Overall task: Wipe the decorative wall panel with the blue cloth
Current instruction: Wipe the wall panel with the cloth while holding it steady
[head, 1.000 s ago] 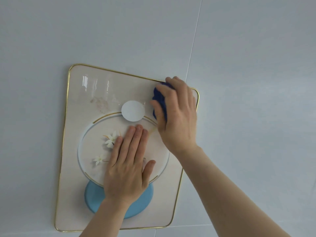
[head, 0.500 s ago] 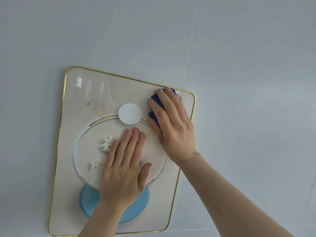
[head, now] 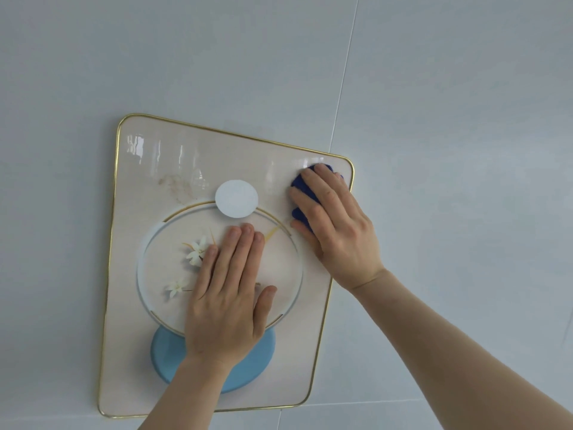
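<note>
One wall panel (head: pixel 148 187) hangs on a pale grey wall (head: pixel 465 119); it is a beige rectangle with rounded corners and a thin gold rim, and in this view it sits tilted, its top edge sloping down to the right. On it are one large pale ring with a gold arc, one small white disc (head: pixel 236 198) overlapping the top of the ring, one light blue oval (head: pixel 263 355) at the ring's lower edge, and two white flowers (head: pixel 196 250) inside the ring, one above the other. A faint brownish smudge (head: pixel 176 187) shows on the panel up and to the left of the white disc. Thin seams run across the wall, one from the top edge down to the panel's upper right corner.

There is one cloth (head: pixel 302 187), dark blue, bunched small at the panel's upper right corner, just inside the gold rim. Two bare hands are in view. The right hand (head: pixel 338 225) lies over the cloth and presses it to the panel, fingers curved around it so that blue shows only above and to the left of them; its forearm runs down to the lower right corner of the view. The left hand (head: pixel 229 293) holds nothing: it rests flat on the ring's centre, four fingers together pointing up toward the disc, thumb spread to the right, the heel covering part of the blue oval
</note>
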The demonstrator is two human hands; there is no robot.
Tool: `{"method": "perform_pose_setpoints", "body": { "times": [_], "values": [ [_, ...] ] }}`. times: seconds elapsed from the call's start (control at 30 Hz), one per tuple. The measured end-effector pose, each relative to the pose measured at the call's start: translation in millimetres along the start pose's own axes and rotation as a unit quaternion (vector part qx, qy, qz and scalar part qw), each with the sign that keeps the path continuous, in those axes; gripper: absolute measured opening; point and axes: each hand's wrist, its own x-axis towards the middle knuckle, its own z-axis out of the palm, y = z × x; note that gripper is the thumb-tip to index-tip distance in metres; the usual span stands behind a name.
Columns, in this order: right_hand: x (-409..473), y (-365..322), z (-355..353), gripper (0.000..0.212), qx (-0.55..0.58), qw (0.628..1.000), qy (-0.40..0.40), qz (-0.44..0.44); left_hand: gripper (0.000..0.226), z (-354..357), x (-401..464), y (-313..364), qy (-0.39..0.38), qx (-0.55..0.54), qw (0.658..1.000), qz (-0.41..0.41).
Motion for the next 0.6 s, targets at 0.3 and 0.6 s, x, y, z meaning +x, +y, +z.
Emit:
{"method": "perform_pose_setpoints", "body": {
  "times": [0.3,0.6],
  "values": [
    [-17,-18,6,0.037,0.035,0.99,0.026,0.134,0.07,3,-1,2,0.009,0.002,1.0,-0.01],
    [-53,-43,0,0.032,0.019,0.99,-0.019,0.137,0.069,1,-2,3,-0.002,0.002,1.0,-0.009]
  ]
}}
